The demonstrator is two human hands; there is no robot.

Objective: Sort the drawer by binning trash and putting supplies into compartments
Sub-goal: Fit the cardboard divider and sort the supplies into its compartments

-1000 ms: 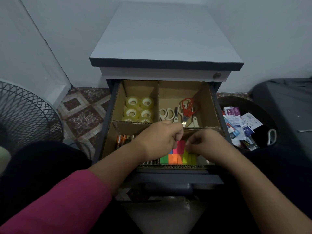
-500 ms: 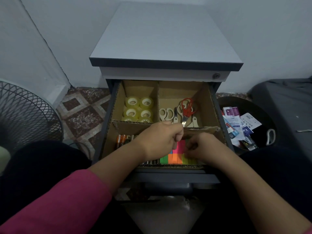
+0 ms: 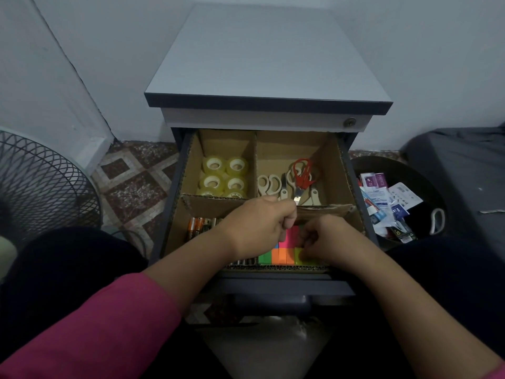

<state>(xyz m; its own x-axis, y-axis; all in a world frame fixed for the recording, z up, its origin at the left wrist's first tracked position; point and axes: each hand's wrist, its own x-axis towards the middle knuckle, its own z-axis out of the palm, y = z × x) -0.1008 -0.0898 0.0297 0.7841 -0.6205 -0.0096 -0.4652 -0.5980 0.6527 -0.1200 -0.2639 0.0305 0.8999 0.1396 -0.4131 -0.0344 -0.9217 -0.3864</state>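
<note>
The open drawer (image 3: 358,198) holds a cardboard divider with four compartments. Tape rolls (image 3: 224,177) fill the back left one, scissors (image 3: 296,181) the back right one, and batteries (image 3: 198,225) lie front left. Bright sticky notes (image 3: 284,251) in green, orange and pink sit in the front right compartment. My left hand (image 3: 259,228) hovers over them with its fingers curled, pinching at the pink notes. My right hand (image 3: 325,239) has its fingers curled on the green notes. Both hands hide most of that compartment.
A dark bin (image 3: 426,170) with paper and packaging trash (image 3: 388,203) stands on the floor right of the cabinet (image 3: 267,64). A wire-mesh fan guard (image 3: 41,184) is at the left. A dark grey covered surface (image 3: 464,170) lies far right.
My right hand has slid slightly left and down onto the green notes. My left hand has stayed nearly still.
</note>
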